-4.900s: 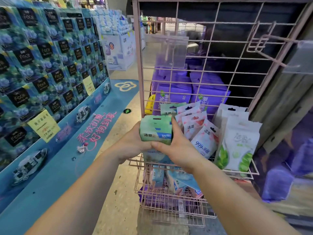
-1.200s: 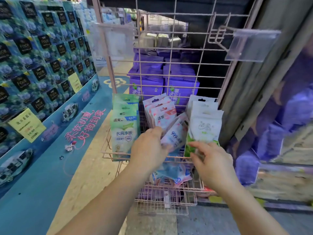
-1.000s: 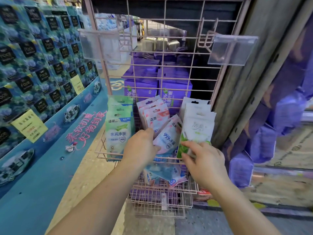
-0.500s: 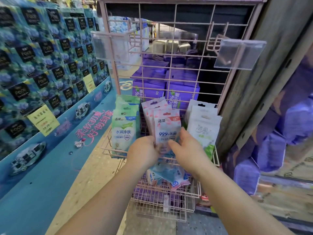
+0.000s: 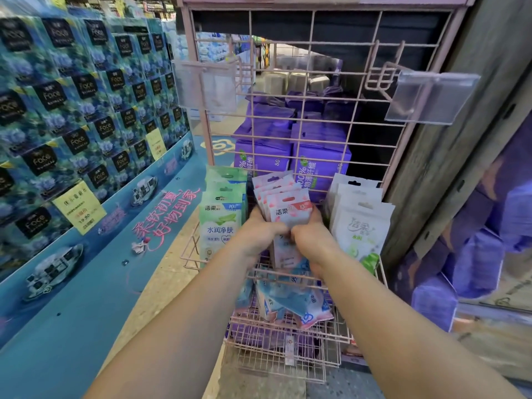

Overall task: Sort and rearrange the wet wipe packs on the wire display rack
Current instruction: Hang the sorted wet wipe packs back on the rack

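Both hands, left (image 5: 260, 236) and right (image 5: 312, 240), clamp the pink wipe pack (image 5: 289, 210) between them.

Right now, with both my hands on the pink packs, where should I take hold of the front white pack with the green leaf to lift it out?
Probably pinch the front white pack by its top edge, coming from above. It stands upright in the wire basket, its bottom behind the front wire, more white packs close behind, and the pink packs beside it.

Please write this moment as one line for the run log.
stage: squaring middle row | left hand: grips pink packs | right hand: grips pink packs | green packs: left | white packs: right
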`<control>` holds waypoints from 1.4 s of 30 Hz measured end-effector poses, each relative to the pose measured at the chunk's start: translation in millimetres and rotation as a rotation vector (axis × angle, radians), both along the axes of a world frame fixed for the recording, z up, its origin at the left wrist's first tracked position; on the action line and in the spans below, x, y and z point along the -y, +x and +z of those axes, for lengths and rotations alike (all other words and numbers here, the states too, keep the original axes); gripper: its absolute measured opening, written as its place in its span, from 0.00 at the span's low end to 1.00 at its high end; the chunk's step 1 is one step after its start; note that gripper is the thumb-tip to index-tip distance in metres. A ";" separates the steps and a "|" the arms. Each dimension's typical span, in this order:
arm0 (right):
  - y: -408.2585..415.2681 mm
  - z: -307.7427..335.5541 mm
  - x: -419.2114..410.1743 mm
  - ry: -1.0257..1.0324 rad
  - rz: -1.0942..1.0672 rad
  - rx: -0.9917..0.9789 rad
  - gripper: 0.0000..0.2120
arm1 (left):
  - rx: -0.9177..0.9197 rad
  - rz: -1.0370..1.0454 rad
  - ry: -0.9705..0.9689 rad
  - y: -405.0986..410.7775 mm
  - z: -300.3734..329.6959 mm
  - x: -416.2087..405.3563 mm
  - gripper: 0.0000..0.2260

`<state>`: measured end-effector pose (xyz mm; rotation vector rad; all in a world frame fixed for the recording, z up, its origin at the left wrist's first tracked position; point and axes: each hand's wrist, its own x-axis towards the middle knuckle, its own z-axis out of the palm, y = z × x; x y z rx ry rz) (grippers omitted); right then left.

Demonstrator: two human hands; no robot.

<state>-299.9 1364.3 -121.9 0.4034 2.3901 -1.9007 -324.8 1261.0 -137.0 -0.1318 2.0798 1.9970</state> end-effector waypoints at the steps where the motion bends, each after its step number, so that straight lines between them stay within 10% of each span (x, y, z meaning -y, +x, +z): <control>1: -1.7 -2.7 1.7 -0.027 0.005 -0.004 0.27 | -0.004 -0.004 0.046 -0.2 -2.4 -1.5 0.27; 6: 17.7 -7.4 7.4 -0.056 -0.031 -0.039 0.25 | -0.114 -0.023 0.203 2.9 6.0 1.6 0.33; 19: -5.4 -21.2 13.1 -0.263 -0.319 -0.006 0.40 | -0.037 -0.084 -0.099 6.6 4.6 4.0 0.30; 30: -10.9 -18.0 12.9 -0.161 -0.124 -0.142 0.24 | -0.053 -0.009 0.193 9.4 7.4 5.7 0.24; 42: 17.3 -9.3 7.0 -0.188 -0.015 0.012 0.27 | -0.114 0.008 -0.335 17.5 -5.2 11.8 0.32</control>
